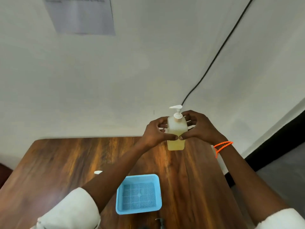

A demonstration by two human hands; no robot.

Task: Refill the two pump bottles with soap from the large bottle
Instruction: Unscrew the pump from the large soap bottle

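Two hands [156, 132] [200, 128], one pump bottle [176, 129], one blue basket [138, 177], one wooden desk [66, 162], one black cable [219, 52], one sheet of paper [80, 14], one orange bracelet [222, 146].

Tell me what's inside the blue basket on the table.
The blue basket shows only its own perforated mesh floor; nothing lies in it. No part of its inside is covered.

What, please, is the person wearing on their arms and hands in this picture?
Both hands, the left hand and the right hand, are bare: no gloves or rings that I can make out. Each arm has a white sleeve pushed up near the elbow, the left sleeve and the right sleeve. The right wrist carries an orange beaded bracelet looped round more than once.
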